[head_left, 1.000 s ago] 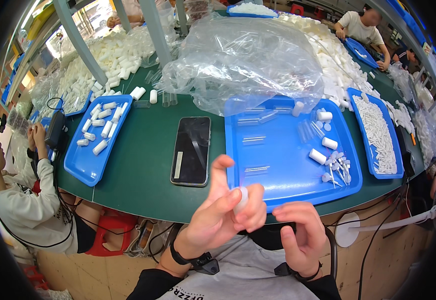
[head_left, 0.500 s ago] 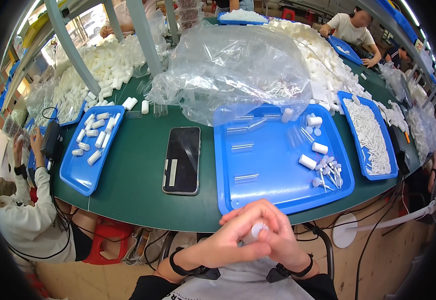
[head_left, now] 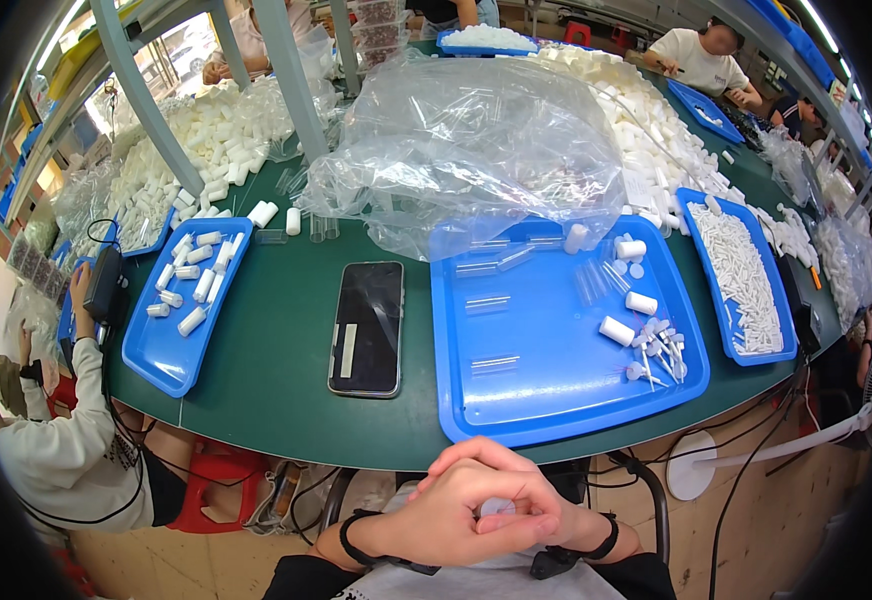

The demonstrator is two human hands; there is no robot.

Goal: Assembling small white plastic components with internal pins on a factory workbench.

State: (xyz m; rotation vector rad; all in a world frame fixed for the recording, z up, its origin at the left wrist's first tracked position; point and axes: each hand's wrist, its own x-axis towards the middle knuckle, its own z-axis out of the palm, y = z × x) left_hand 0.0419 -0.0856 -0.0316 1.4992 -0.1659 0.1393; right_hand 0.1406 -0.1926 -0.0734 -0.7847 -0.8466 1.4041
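My left hand (head_left: 443, 512) and my right hand (head_left: 568, 512) are closed together in front of my body, just below the table's near edge. Between them is a small white cylinder (head_left: 497, 507); only its round, translucent end shows among the fingers. Interlocked fingers hide the rest of it. Closest to my hands is the large blue tray (head_left: 546, 400). Inside lie clear tubes (head_left: 496, 364), some white cylinders (head_left: 617, 331), and a cluster of thin white sticks with pale round caps (head_left: 660, 356) at the right.
Left of the tray a black phone (head_left: 367, 330) lies on the green table (head_left: 276, 370). A smaller blue tray (head_left: 161, 365) holds white cylinders; another tray (head_left: 785, 340) holds short white sticks. Clear plastic bags (head_left: 476, 150) and white cylinder heaps (head_left: 646, 130) stand behind. Co-workers sit left and far right.
Both of my hands have sunk lower, toward my body, and closed more tightly round the white cylinder, so less of it shows. The far-right co-worker's hands have moved off their tray.
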